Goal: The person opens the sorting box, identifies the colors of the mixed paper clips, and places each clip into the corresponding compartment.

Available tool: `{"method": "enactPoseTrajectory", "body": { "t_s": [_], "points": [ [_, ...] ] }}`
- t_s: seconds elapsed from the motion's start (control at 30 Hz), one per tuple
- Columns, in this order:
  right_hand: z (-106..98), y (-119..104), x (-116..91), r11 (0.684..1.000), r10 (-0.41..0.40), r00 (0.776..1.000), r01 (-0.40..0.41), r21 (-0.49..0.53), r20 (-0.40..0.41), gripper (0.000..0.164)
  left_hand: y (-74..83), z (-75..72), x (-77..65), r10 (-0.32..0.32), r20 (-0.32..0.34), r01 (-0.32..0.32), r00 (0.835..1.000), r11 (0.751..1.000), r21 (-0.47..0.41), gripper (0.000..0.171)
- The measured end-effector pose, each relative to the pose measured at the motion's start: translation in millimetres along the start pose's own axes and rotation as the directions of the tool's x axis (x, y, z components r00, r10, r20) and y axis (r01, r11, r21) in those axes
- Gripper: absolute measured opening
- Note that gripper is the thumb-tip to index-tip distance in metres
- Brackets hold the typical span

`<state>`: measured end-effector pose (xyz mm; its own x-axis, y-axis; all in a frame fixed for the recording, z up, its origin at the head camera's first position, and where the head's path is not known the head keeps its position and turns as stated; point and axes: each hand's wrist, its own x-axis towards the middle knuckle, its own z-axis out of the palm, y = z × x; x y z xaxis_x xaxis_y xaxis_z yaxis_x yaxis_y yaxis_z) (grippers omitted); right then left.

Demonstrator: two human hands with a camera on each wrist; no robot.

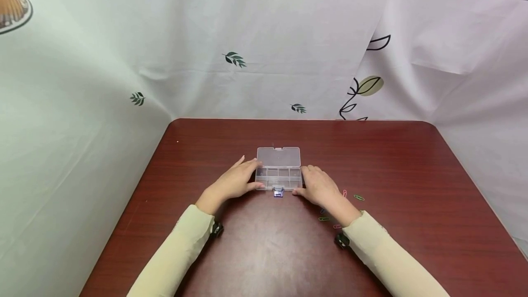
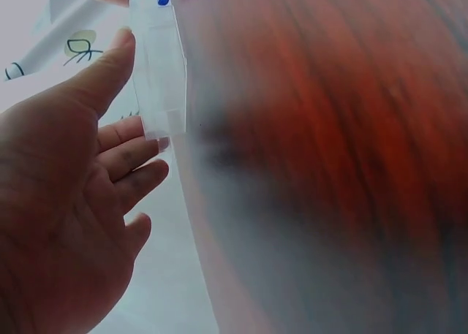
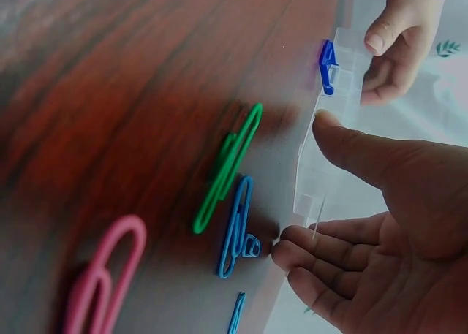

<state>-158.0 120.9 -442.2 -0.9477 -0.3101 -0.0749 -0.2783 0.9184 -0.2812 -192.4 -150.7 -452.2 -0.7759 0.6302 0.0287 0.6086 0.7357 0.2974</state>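
Note:
A clear plastic compartment box [image 1: 278, 179] sits on the table with its lid [image 1: 278, 157] swung back away from the person. Its small dividers show, and no items are seen in them. On the front edge is a blue latch [image 1: 278, 193], folded down. My left hand [image 1: 236, 180] holds the left end, thumb at the front corner and fingers along the far side. At the other end, my right hand [image 1: 321, 188] grips likewise, its thumb on the front and its fingers around the side. The right wrist view shows the box [image 3: 311, 173] edge-on.
Several loose paper clips lie by the right forearm, among them a green clip [image 3: 228, 173], a blue clip [image 3: 235, 228] and a pink clip [image 1: 344, 193]. The reddish-brown table [image 1: 198, 143] meets hanging white cloth [image 1: 264, 81] at its back and sides.

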Motion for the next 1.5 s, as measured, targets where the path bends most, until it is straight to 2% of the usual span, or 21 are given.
{"method": "enactPoseTrajectory", "body": {
  "t_s": [0.2,0.37,0.6,0.73,0.87,0.97,1.17,1.33,1.5],
  "points": [
    [-0.9,0.0,-0.4,1.0,-0.006,1.0,0.006,0.004,0.001,0.061,-4.7,0.7,0.5,-0.052,0.046,0.059,0.998,0.985,-0.164,0.07],
    [-0.5,0.0,-0.2,1.0,0.003,1.0,-0.003,0.002,0.017,0.064,-7.4,-1.3,-4.0,-0.098,0.098,0.116,0.99,0.972,-0.205,0.074],
    [-0.8,1.4,-0.9,1.0,-0.017,1.0,0.017,-0.018,-0.003,0.061,-6.2,-3.2,-3.6,-0.101,0.114,0.121,0.988,0.975,-0.188,0.072],
    [-3.1,4.2,-1.5,1.0,-0.021,1.0,0.022,-0.014,0.02,0.065,-4.8,-3.3,-1.7,-0.099,0.111,0.117,0.989,0.979,-0.166,0.07],
    [-8.3,9.8,-3.3,0.999,-0.022,0.998,0.021,0.028,0.055,0.069,-3.2,-3.6,-0.6,-0.098,0.105,0.113,0.99,0.984,-0.14,0.069],
    [-13.9,16.1,-5.2,0.996,-0.038,0.998,0.033,0.089,0.057,0.066,-2.1,-4.0,-0.5,-0.093,0.096,0.105,0.991,0.986,-0.133,0.067],
    [-28.0,32.7,-9.1,0.981,-0.083,0.996,0.078,0.176,0.021,0.058,-1.0,-5.7,0.5,-0.084,0.097,0.096,0.992,0.987,-0.128,0.065],
    [-37.6,48.0,-14.9,0.975,-0.073,0.997,0.072,0.208,-0.005,0.055,-0.9,-5.5,1.5,-0.073,0.095,0.083,0.993,0.99,-0.111,0.062],
    [-44.0,63.0,-22.1,0.967,-0.088,0.994,0.101,0.235,-0.066,0.049,-0.7,-6.2,0.9,-0.063,0.093,0.073,0.994,0.992,-0.105,0.061]
  ]
}}
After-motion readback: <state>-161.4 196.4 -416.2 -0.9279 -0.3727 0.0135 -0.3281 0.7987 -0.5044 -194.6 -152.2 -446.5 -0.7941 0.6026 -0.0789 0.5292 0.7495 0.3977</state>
